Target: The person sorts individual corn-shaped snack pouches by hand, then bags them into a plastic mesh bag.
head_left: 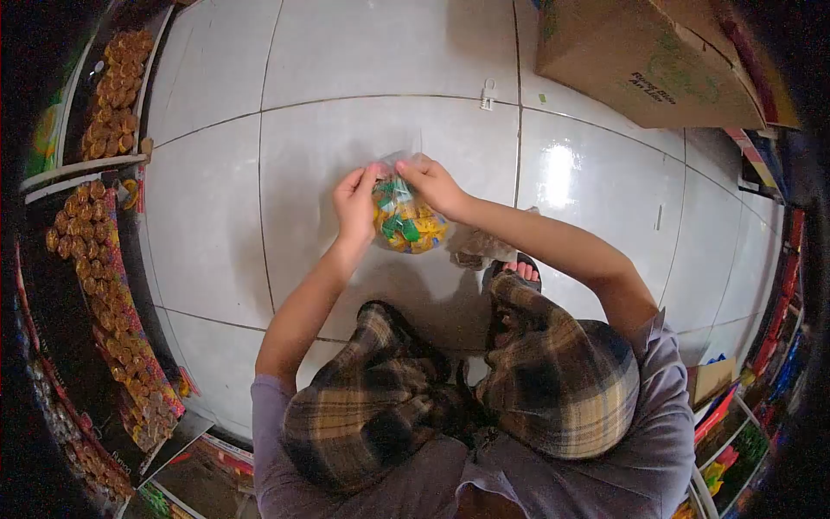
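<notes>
A clear plastic bag (413,227) full of small yellow and green packets hangs between my two hands above the tiled floor. The fingers of my left hand (354,201) pinch the bag's top edge on its left side. My right hand (434,183) grips the same top edge on the right, close to the left hand. Just right of the bag, near my sandalled foot (521,271), another crumpled clear plastic bag (478,249) lies on the floor; its contents are hard to make out.
A cardboard box (640,73) stands at the upper right. A white clip (488,95) lies on the floor tiles (346,52). Trays of round gold-wrapped pieces (104,285) line the left side. Shelves with colourful packets (731,463) are at the lower right.
</notes>
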Demonstrator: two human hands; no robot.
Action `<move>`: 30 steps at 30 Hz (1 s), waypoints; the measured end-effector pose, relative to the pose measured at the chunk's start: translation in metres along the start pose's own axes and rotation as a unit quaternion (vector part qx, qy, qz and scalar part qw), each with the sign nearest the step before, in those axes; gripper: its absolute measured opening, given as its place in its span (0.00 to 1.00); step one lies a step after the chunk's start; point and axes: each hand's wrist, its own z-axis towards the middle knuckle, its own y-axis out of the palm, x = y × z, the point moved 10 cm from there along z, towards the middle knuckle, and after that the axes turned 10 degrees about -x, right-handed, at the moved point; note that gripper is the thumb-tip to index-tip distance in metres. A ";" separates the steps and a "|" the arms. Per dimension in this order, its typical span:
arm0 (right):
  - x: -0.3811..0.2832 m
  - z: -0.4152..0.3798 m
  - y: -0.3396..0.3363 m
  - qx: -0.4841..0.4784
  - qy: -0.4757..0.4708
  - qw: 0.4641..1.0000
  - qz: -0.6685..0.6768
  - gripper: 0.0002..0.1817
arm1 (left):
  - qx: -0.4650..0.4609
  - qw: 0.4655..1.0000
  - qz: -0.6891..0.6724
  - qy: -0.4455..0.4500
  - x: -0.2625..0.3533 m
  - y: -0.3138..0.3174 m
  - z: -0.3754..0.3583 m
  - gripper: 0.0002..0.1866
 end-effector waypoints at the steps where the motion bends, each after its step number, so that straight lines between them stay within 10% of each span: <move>1: 0.000 -0.004 -0.005 0.013 0.004 1.000 0.004 0.15 | 0.001 1.000 -0.001 0.000 -0.001 -0.001 -0.001 0.07; 9: 0.002 -0.004 -0.008 0.018 -0.027 0.997 0.071 0.17 | 0.067 0.995 -0.074 -0.009 -0.006 -0.015 -0.008 0.07; 13: -0.035 -0.013 -0.015 0.023 -0.061 0.982 -0.179 0.13 | 0.062 0.996 -0.057 0.009 0.000 -0.013 -0.010 0.07; 17: -0.091 -0.023 0.015 -0.062 -0.123 0.877 -0.460 0.08 | -0.023 0.966 0.235 0.110 0.035 -0.001 -0.006 0.04; 24: -0.078 -0.011 0.024 -0.117 -0.130 0.925 -0.337 0.06 | -0.093 0.821 0.494 0.270 0.083 0.053 -0.027 0.07; 27: -0.066 -0.012 0.026 -0.131 -0.093 0.966 -0.202 0.08 | -0.124 0.911 0.341 0.194 0.066 0.051 -0.024 0.09; 30: -0.067 -0.018 0.019 -0.092 -0.098 0.990 -0.040 0.07 | -0.153 0.883 0.384 0.221 0.071 0.060 -0.025 0.12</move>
